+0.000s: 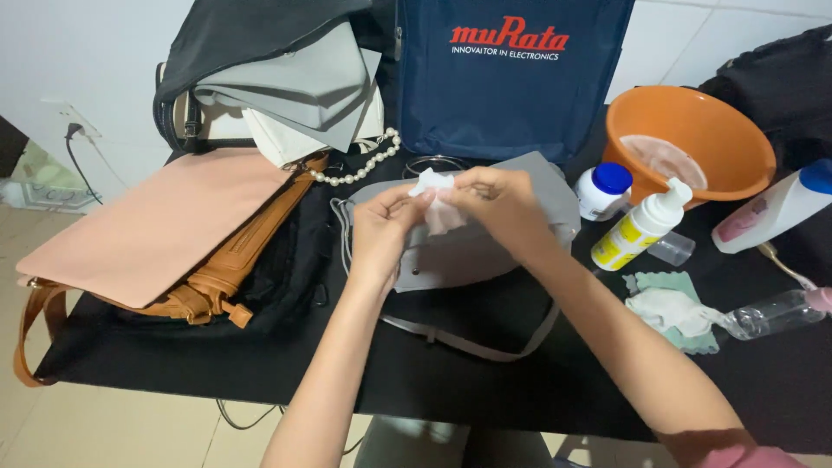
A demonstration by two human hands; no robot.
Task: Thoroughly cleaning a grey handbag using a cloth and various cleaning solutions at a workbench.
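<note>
From the head view, an orange basin, a white jar with a blue lid and a pump bottle stand on the black bench, right of a grey handbag. Above that bag, the left hand and right hand both pinch a white wipe between their fingertips.

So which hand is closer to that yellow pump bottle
Right. The right hand pinches the white wipe over the grey bag, on the side toward the yellow pump bottle. The left hand holds the wipe's other side, farther away.
</note>
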